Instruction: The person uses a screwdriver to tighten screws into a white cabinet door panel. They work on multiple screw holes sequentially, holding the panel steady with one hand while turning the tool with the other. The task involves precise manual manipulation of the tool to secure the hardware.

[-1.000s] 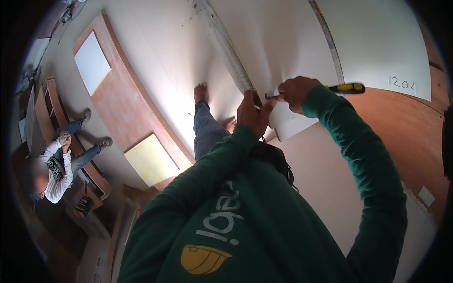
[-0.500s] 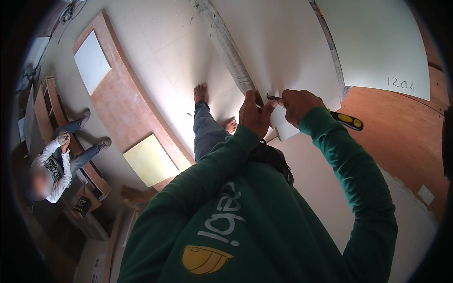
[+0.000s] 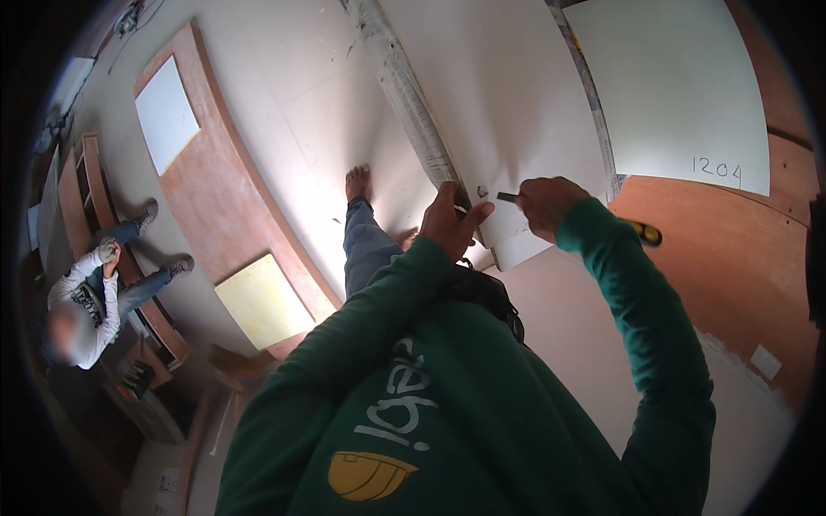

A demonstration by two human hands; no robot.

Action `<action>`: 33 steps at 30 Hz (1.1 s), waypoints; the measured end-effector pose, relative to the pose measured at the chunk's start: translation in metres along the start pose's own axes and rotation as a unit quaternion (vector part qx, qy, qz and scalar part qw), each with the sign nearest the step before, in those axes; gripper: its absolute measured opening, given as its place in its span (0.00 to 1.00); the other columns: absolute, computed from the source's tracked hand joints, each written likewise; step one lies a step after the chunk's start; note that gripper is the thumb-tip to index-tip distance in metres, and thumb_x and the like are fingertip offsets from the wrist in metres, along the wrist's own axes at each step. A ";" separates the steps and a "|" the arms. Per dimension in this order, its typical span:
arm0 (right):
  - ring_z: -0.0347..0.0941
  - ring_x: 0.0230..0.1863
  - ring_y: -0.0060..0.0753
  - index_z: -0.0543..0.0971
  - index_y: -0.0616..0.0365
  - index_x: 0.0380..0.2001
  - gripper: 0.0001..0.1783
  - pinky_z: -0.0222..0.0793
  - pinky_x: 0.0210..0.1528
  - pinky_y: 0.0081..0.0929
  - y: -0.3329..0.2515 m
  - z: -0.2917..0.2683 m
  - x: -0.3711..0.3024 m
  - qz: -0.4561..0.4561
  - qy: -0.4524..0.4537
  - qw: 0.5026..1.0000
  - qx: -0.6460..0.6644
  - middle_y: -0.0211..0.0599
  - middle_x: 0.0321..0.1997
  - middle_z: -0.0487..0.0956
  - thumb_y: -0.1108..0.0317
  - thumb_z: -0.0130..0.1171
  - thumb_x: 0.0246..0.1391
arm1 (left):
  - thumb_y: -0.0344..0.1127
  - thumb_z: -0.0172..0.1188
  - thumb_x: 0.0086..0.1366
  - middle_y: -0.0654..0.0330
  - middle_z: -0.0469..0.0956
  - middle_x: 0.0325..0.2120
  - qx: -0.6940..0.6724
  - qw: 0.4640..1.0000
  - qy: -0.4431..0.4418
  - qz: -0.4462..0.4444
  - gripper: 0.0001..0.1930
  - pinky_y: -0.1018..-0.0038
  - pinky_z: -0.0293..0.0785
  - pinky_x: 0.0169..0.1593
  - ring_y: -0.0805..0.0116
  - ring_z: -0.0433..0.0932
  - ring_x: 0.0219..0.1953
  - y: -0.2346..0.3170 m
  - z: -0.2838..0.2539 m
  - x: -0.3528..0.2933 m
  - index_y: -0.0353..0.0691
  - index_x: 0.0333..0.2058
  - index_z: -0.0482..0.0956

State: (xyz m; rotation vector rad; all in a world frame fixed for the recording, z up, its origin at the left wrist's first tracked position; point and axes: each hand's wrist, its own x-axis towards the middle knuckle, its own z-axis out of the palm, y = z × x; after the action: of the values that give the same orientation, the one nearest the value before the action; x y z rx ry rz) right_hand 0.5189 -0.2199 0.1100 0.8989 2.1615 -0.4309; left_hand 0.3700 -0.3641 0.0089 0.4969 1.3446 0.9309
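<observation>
A white panel [image 3: 508, 95] with paper-like strips along its long edges lies in front of me. My left hand [image 3: 453, 220] grips its near left corner, fingers curled over the edge and thumb stretched across the face. My right hand [image 3: 549, 206] is closed round a chisel [image 3: 508, 198], whose flat dark tip points left, just beyond the left thumb. The chisel's black-and-yellow handle end shows behind the right wrist. A small dark-and-light spot [image 3: 482, 191] marks the panel near the corner, apart from the tip; I cannot tell whether it is a hole or a shaving.
A pale sheet with handwriting [image 3: 680, 95] lies right of the panel, over reddish-brown boards [image 3: 705, 241]. At left a long wooden board [image 3: 211, 189] carries a white sheet and a yellow sheet [image 3: 264, 301]. A seated person [image 3: 95, 301] is at far left, hands together.
The chisel tip has drawn back to the right from the spot on the panel, moving with my right hand. My left hand still grips the corner; the whole view has shifted slightly.
</observation>
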 end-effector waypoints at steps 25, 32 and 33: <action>0.88 0.43 0.43 0.88 0.43 0.47 0.11 0.85 0.50 0.45 -0.019 -0.055 0.010 -0.066 -0.037 0.987 -0.143 0.35 0.41 0.90 0.59 0.59 0.69 | 0.54 0.70 0.71 0.36 0.79 0.47 0.099 0.983 0.117 0.101 0.34 0.49 0.79 0.52 0.37 0.83 0.49 -0.014 0.027 0.006 0.29 0.53 0.65; 0.89 0.43 0.46 0.90 0.45 0.45 0.11 0.85 0.48 0.45 -0.062 -0.068 0.066 -0.088 0.102 0.982 -0.136 0.39 0.39 0.89 0.58 0.65 0.65 | 0.48 0.65 0.75 0.40 0.81 0.43 0.114 0.968 0.157 0.159 0.26 0.52 0.79 0.47 0.44 0.83 0.39 -0.026 0.038 0.006 0.30 0.54 0.67; 0.89 0.44 0.46 0.89 0.46 0.44 0.10 0.85 0.48 0.44 -0.074 -0.079 0.072 -0.082 0.069 0.984 -0.144 0.38 0.40 0.89 0.58 0.65 0.65 | 0.46 0.65 0.75 0.41 0.82 0.43 0.123 0.967 0.163 0.155 0.26 0.55 0.80 0.46 0.49 0.85 0.36 -0.028 0.035 0.008 0.29 0.56 0.68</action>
State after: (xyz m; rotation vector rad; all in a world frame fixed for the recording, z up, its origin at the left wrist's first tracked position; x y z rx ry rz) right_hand 0.3913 -0.1946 0.1111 0.6068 2.3588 -0.1304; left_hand 0.4108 -0.3664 -0.0107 0.7859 1.7258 1.1431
